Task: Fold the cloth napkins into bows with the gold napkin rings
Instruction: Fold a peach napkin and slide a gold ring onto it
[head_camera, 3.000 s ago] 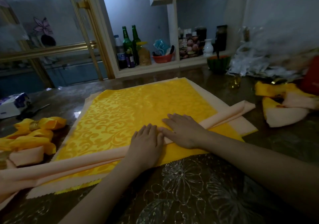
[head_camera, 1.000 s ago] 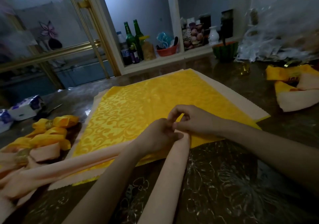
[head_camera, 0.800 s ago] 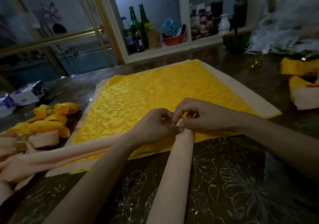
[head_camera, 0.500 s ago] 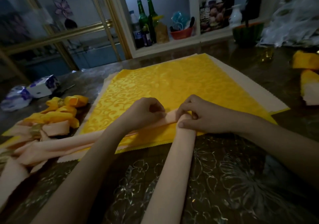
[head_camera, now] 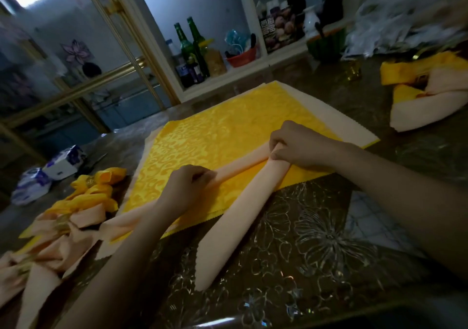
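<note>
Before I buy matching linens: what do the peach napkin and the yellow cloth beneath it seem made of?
Peach napkin: plain woven fabric, matte, bending into soft rounded folds. Yellow cloth: damask-like fabric, slight sheen, tone-on-tone scroll pattern; fibre cannot be told.

I'm reading nothing legible here. Pale characters are showing on the dark box (head_camera: 279, 28) on the shelf (head_camera: 253, 69), too blurred to read. The bottle (head_camera: 196, 47) labels and the tissue pack's (head_camera: 64, 162) blue print are smearing too.
</note>
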The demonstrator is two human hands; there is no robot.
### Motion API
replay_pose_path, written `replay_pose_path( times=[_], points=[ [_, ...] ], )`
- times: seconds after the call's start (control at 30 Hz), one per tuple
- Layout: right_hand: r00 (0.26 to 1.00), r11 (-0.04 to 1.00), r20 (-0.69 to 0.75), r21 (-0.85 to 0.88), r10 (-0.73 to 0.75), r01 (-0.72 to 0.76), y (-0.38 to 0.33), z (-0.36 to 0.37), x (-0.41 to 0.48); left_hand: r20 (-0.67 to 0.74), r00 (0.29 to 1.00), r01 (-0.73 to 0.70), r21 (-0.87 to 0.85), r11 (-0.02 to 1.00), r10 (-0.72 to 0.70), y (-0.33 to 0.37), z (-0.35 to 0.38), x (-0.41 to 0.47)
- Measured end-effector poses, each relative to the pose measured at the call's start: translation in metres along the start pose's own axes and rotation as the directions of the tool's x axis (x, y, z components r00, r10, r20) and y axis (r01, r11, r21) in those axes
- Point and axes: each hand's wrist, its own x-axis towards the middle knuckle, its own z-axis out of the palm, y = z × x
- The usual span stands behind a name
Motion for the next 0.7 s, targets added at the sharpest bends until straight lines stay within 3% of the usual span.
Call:
replay_pose_path(
  times=[0.1, 0.17, 0.3, 0.4, 0.53, 0.7],
  points=[
    [0.988, 0.999, -0.151, -0.036, -0.024, 0.019, -0.008, 0.002, -0.005, -0.021, 1.000, 0.017, 0.047, 0.999, -0.016, -0.007, 0.001, -0.003],
    [0.988, 0.998, -0.145, -0.053, -0.051, 0.044, -0.013, 0.006, -0.006, 0.020, 0.999, 0.042, 0.070, 0.997, -0.043, -0.013, -0.002, -0.003],
    [0.996, 0.996, 0.050, 0.054, -0.078, 0.075, -0.012, 0.001, -0.003, 0.156, 0.977, 0.120, 0.165, 0.979, -0.146, -0.006, -0.010, 0.004],
    [0.977, 0.988, 0.192, 0.139, -0.097, 0.071, -0.011, -0.008, -0.003, 0.284, 0.933, 0.086, 0.423, 0.902, -0.222, 0.013, -0.020, 0.020],
    [0.958, 0.982, 0.258, 0.169, -0.126, 0.084, -0.008, -0.014, -0.005, 0.458, 0.783, 0.034, 0.643, 0.765, -0.420, 0.038, -0.022, 0.048],
    [0.967, 0.980, 0.223, 0.182, -0.124, 0.083, -0.007, -0.006, -0.003, 0.597, 0.561, 0.258, 0.533, 0.806, -0.574, 0.060, -0.030, 0.073]
  ],
)
